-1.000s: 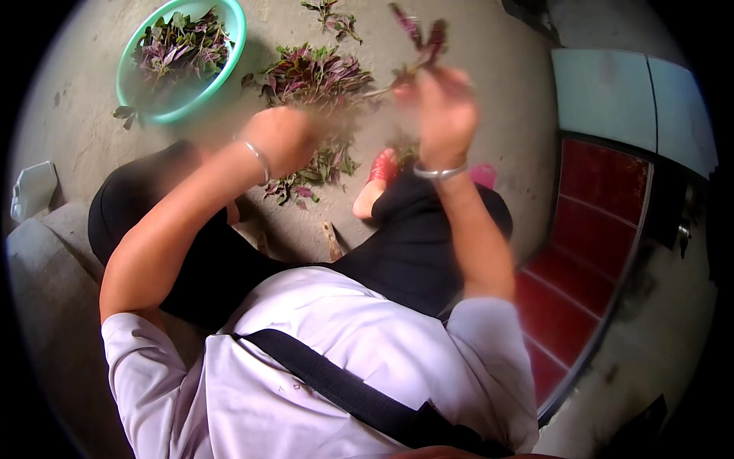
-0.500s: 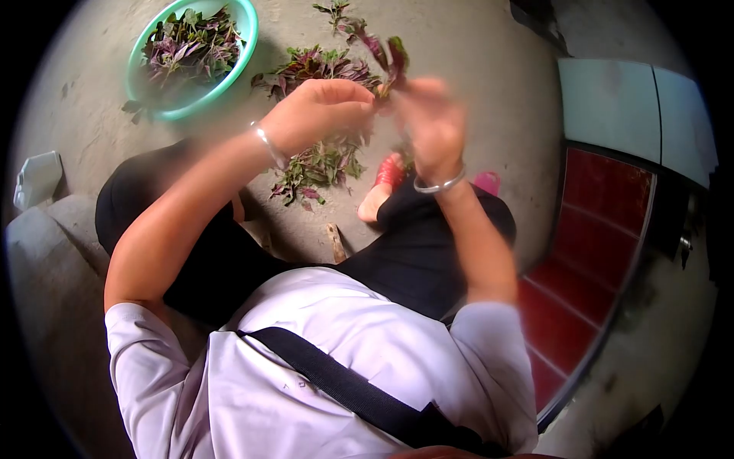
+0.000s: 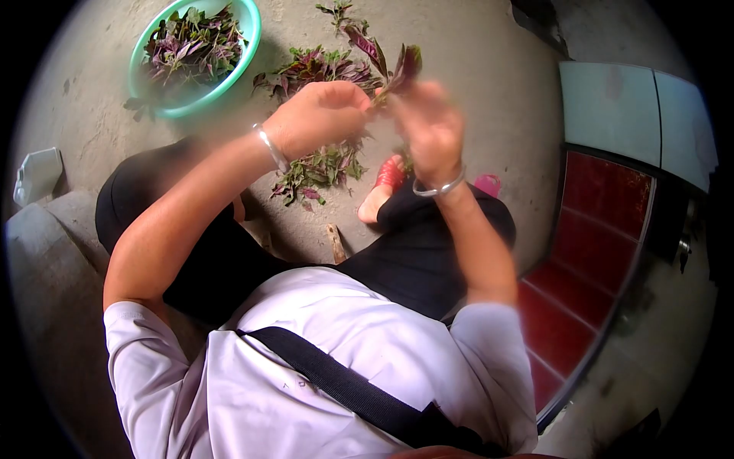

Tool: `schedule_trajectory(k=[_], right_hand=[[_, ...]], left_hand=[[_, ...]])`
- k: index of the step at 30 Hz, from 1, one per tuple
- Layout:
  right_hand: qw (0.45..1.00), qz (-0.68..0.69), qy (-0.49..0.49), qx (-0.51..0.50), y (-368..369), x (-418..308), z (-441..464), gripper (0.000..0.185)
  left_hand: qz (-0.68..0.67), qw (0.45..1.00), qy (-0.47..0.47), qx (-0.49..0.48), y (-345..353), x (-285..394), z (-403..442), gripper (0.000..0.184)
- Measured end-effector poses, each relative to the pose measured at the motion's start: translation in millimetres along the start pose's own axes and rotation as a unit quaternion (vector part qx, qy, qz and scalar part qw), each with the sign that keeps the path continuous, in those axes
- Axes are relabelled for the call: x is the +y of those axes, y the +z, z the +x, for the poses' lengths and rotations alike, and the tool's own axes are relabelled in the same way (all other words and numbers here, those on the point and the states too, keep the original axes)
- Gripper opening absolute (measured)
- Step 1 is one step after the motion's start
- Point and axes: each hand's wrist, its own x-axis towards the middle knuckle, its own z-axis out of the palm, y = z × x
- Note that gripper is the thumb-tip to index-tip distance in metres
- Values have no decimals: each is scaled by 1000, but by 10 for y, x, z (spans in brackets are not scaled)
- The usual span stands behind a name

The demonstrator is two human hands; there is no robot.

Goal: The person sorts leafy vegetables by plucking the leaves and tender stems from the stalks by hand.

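Note:
A purple-and-green leafy sprig [image 3: 399,75], which looks like red amaranth, is held up between my two hands. My left hand [image 3: 325,111] is closed, pinching the stem end with thumb and fingertips. On the other side, my right hand [image 3: 434,130] has its fingers closed at the sprig's base; they are partly blurred. Behind and below the hands, a heap of amaranth [image 3: 317,69] lies on the floor. A smaller pile of leaves and stems [image 3: 317,174] is nearer my feet.
A green plastic basin [image 3: 248,53] of picked amaranth leaves stands on the concrete floor at the upper left. My foot in a red sandal [image 3: 390,174] is beside the near pile. A white plastic container [image 3: 38,177] is far left; red tiles [image 3: 604,206] border the right.
The sprig between my hands has turned, its leaves now spreading more to the upper right. Both hands stay almost in the same place.

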Motion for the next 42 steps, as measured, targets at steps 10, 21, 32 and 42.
schedule_trajectory(k=[10,21,32,42], right_hand=[[982,181,35,24,49,-16,2,10],[966,238,62,84,-411,-64,200,11],[990,-13,138,-40,63,149,-48,19],[877,-423,225,-40,-1598,1273,103,24]], left_hand=[[-283,959,29,-5,-6,-56,52,8],[-275,960,38,-40,-134,-30,-6,10],[-198,980,-16,28,61,-181,39,35],[461,883,-11,-89,91,-376,-210,37]])
